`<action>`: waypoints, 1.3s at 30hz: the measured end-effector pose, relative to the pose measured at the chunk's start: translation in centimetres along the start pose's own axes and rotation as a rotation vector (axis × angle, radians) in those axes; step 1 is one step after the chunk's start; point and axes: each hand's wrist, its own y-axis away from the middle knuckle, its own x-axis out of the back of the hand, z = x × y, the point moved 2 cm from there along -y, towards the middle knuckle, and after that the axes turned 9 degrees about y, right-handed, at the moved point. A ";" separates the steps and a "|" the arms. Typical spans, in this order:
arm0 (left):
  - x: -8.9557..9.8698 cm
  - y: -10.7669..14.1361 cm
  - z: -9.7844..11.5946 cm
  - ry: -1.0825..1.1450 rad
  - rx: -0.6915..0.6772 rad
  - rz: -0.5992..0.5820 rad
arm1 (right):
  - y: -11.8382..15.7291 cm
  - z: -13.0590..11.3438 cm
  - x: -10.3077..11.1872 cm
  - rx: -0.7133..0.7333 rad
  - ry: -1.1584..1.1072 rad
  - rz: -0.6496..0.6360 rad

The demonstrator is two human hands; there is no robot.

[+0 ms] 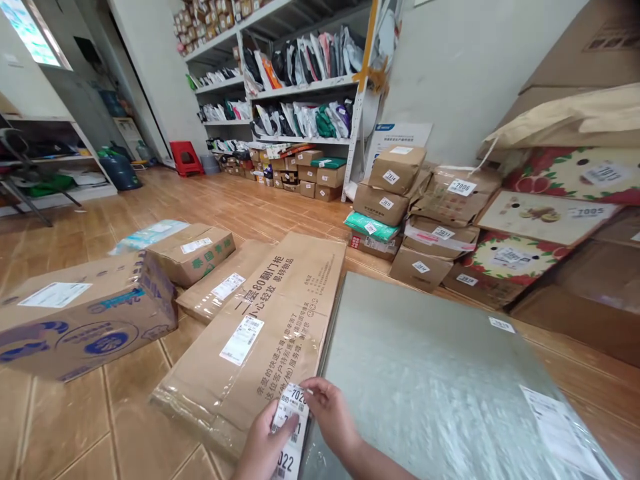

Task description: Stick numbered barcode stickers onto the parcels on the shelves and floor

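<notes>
My left hand [267, 437] grips a strip of white number labels [287, 453], with its thumb across the middle one. The labels read 7020 at the top and end in 022 at the bottom. At the strip's upper right corner, the fingers of my right hand [330, 410] pinch the top label's edge. Beneath both hands lies a large flat brown carton [295, 287] with black printing and a white shipping label [242, 340]. To its right is a big flat parcel in shiny grey-green wrap [400, 353], bearing a small number label [501, 325] and a shipping label [563, 427].
A purple-printed carton [90, 320], a smaller box [200, 250] and a light blue parcel [150, 235] lie on the left. Stacked numbered boxes [390, 200] line the right wall. Shelves [305, 87] full of bagged parcels and a red stool [187, 159] stand behind.
</notes>
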 end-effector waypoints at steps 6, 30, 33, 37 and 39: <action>0.6 -1.9 -1.8 -0.024 0.114 -0.093 | -2.2 2.0 1.0 -0.023 -0.086 0.140; 0.3 -18.3 4.7 -1.023 -0.717 -0.061 | -34.3 -8.8 11.2 0.218 0.531 0.558; 0.3 -18.3 4.6 -1.022 -0.727 -0.065 | -38.2 -9.7 11.3 0.189 0.599 0.578; 0.4 -18.3 4.3 -1.007 -0.704 -0.090 | -40.7 -10.6 12.1 0.189 0.709 0.551; 0.4 -18.3 4.1 -1.011 -0.697 -0.090 | -41.1 -11.0 12.4 0.196 0.779 0.536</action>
